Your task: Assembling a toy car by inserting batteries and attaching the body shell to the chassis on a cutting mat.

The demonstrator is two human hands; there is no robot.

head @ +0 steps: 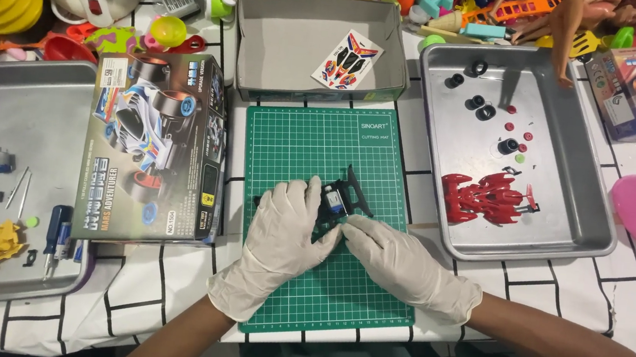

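Both gloved hands grip a black toy car chassis (340, 196) on the green cutting mat (314, 139): left hand (284, 234) covering its left end, right hand (403, 266) pinching its near edge.

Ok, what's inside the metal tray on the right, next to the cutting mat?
The right tray holds a red car body shell, several black wheels and small red and green round parts. Nothing covers them; its far corner lies under toys.

green gridded mat (321, 147), red car body (485, 198), white gloves (281, 234)
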